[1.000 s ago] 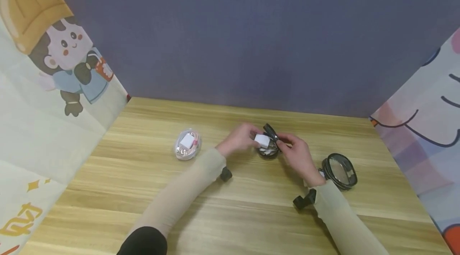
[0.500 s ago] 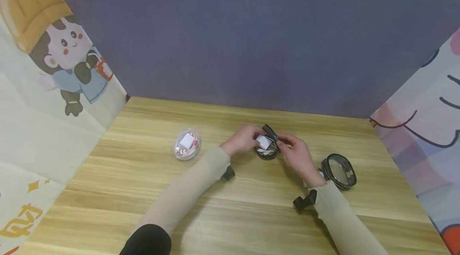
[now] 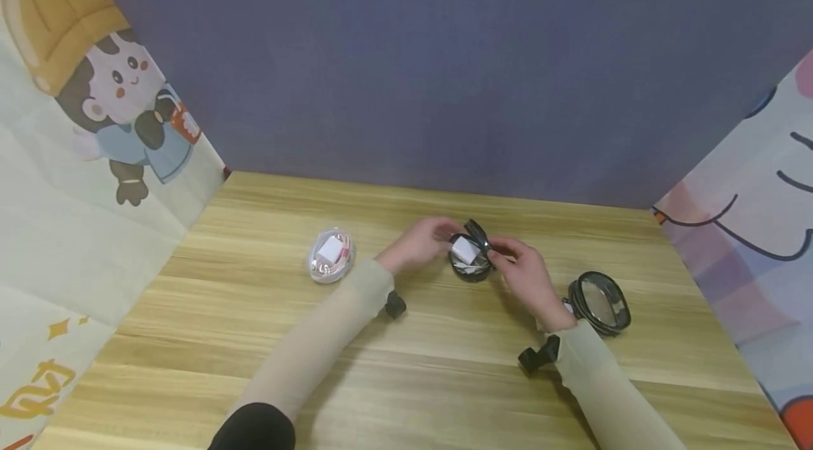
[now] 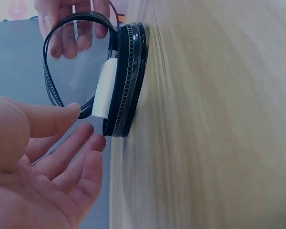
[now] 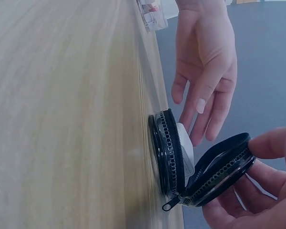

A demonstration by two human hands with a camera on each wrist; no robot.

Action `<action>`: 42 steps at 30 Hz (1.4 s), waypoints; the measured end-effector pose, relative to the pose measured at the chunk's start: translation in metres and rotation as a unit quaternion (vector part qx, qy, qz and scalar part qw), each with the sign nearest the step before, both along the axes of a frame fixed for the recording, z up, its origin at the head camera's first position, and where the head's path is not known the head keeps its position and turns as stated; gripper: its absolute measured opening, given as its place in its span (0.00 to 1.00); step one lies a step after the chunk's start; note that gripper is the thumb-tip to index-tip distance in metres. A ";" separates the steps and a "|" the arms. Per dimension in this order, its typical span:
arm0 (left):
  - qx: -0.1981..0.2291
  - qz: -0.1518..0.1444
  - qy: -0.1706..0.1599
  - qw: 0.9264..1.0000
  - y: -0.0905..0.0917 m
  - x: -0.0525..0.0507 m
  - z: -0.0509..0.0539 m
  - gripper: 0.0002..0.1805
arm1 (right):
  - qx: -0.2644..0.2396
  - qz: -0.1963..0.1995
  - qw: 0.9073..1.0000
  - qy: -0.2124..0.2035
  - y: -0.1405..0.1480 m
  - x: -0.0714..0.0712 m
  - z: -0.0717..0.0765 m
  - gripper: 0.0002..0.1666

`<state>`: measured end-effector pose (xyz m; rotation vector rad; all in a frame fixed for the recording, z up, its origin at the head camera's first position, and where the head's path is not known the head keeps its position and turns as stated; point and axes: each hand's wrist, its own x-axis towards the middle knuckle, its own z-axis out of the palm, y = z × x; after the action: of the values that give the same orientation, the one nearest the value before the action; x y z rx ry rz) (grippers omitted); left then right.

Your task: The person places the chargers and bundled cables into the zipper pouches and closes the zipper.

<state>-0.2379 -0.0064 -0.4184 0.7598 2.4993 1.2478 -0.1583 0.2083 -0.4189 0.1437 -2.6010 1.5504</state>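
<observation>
In the head view, a small round zip case [image 3: 471,276] with black trim and clear panels lies on the table, its lid [image 3: 477,233] raised. Inside it sit a white charger plug [image 3: 466,250] and a white cable [image 3: 468,269]. My right hand [image 3: 526,275] pinches the lid between thumb and fingers, seen closely in the right wrist view, where a zipper pull [image 5: 170,205] hangs at the hinge. My left hand [image 3: 420,247] is at the case's left side, fingers loosely extended and holding nothing; whether a fingertip touches the case, I cannot tell.
A clear oval case [image 3: 332,255] with a white plug and cable lies to the left on the wooden table [image 3: 406,379]. Another black-trimmed clear case [image 3: 600,302] stands open near my right wrist. A dark blue panel [image 3: 419,69] rises behind the table.
My left hand held the plug at the case, lowered it inside, then released it and drew back slightly left. My right hand has kept its pinch on the lid.
</observation>
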 end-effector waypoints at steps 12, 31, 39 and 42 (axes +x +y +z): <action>0.052 0.008 -0.036 0.998 -0.008 -0.007 -0.002 0.20 | 0.031 0.066 0.996 0.051 0.007 -0.016 -0.001 0.16; 0.047 0.010 -0.076 0.996 -0.021 -0.002 -0.005 0.19 | 0.140 0.112 0.980 0.085 -0.001 -0.023 -0.004 0.10; 0.051 0.004 -0.105 0.993 -0.016 0.002 -0.002 0.20 | 0.159 0.122 0.977 0.066 -0.001 -0.025 -0.005 0.10; 0.057 0.002 -0.107 0.993 -0.016 0.004 -0.001 0.20 | 0.155 0.132 0.977 0.066 -0.001 -0.025 -0.005 0.10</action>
<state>-0.2343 -0.0219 -0.4194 0.6093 2.2770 1.4038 -0.1830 0.2069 -0.4237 0.6184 -2.7829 1.1375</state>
